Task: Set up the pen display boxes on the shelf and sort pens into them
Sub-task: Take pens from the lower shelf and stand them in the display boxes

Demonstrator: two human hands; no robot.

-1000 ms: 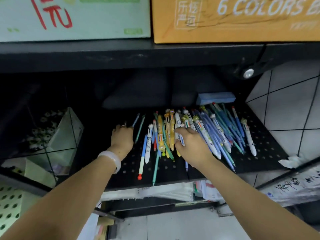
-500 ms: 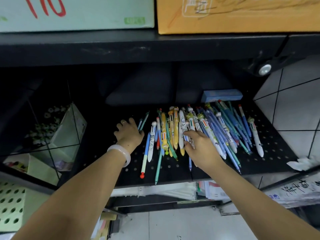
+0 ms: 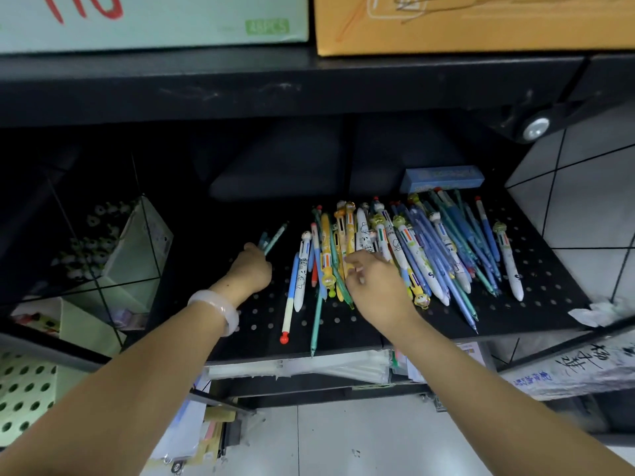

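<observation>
Black perforated shelf point(image 3: 536, 304) — pen pile point(image 3: 429, 255) spread centre-right. Left hand point(image 3: 249, 269) grips teal pens point(image 3: 273, 240) left of pile; right hand point(image 3: 376, 286) fingers curled, pinching into pile's near-left edge.

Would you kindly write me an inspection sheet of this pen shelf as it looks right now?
Surface: black perforated shelf, pens lying loose on it.
Job's things: heap of pens spread over the middle and right; a red-tipped pen and a teal pen lie nearer the front edge; green display box at far left, tilted, holding panda-topped pens.
Clutter: blue box behind the heap; crumpled white paper at the right edge.
Grips: left hand holds a few teal pens; right hand reaches into the heap, fingers curled, hold unclear.
Cables: nothing seen.
Surroundings: orange carton and pale green carton on the shelf above; tiled wall at right.
</observation>
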